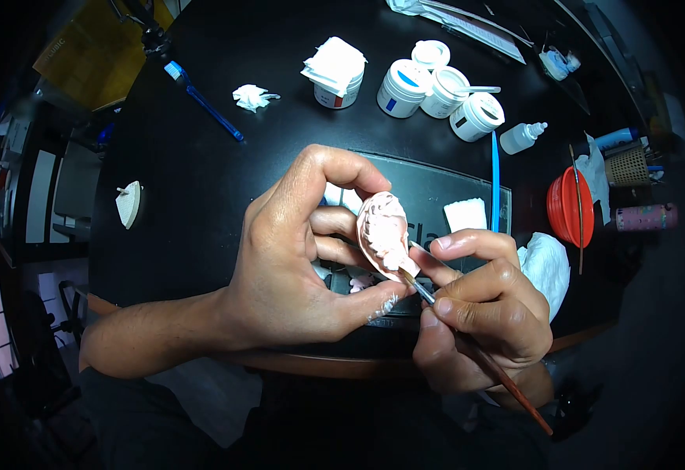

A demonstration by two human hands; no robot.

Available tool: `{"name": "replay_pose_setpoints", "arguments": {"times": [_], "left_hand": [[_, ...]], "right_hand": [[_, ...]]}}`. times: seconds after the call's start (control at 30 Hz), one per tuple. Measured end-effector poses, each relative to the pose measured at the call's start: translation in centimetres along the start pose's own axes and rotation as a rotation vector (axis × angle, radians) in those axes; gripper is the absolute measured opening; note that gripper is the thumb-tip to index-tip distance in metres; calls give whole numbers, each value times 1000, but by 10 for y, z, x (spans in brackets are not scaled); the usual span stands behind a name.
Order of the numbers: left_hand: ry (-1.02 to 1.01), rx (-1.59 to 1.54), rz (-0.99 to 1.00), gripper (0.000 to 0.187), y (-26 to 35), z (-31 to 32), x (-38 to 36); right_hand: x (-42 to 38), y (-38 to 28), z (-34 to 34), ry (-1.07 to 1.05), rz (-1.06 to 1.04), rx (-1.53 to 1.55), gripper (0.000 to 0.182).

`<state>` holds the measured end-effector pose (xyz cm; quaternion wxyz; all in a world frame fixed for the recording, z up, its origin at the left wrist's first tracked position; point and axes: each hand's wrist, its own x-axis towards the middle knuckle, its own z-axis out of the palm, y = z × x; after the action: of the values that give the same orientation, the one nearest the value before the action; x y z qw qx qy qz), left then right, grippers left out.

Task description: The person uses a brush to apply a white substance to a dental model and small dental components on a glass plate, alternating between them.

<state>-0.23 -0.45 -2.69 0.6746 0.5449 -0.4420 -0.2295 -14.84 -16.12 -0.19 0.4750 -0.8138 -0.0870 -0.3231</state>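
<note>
My left hand point(288, 251) grips a pale pink dental model point(384, 231) by its edges, index finger at the top and thumb below. A row of moulded teeth shows along its curve. White smears mark the left thumb. In my right hand point(491, 305) is a thin paintbrush point(507, 380) with a brown wooden handle and a metal ferrule. Its tip touches the lower part of the model. Beneath both hands lies a dark glass slab point(429, 176) with lettering, partly hidden, and a folded white tissue point(465, 213) rests on it.
Several white jars point(404, 88) stand at the back, one tissue-topped jar point(336, 78) beside them. A dropper bottle point(523, 138), a blue stick point(495, 184) and a red bowl point(568, 207) with a brush across it are at right. A blue toothbrush point(205, 102) and a plaster piece point(128, 205) lie left.
</note>
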Motion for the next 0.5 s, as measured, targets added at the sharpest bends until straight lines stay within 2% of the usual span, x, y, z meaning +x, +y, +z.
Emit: {"name": "replay_pose_setpoints", "arguments": {"times": [0.3, 0.5], "left_hand": [[2, -8, -8, 72, 0, 0, -1], [-4, 40, 54, 69, -2, -1, -1]], "right_hand": [[0, -1, -1, 0, 5, -5, 14], [0, 1, 0, 1, 5, 5, 13]]}}
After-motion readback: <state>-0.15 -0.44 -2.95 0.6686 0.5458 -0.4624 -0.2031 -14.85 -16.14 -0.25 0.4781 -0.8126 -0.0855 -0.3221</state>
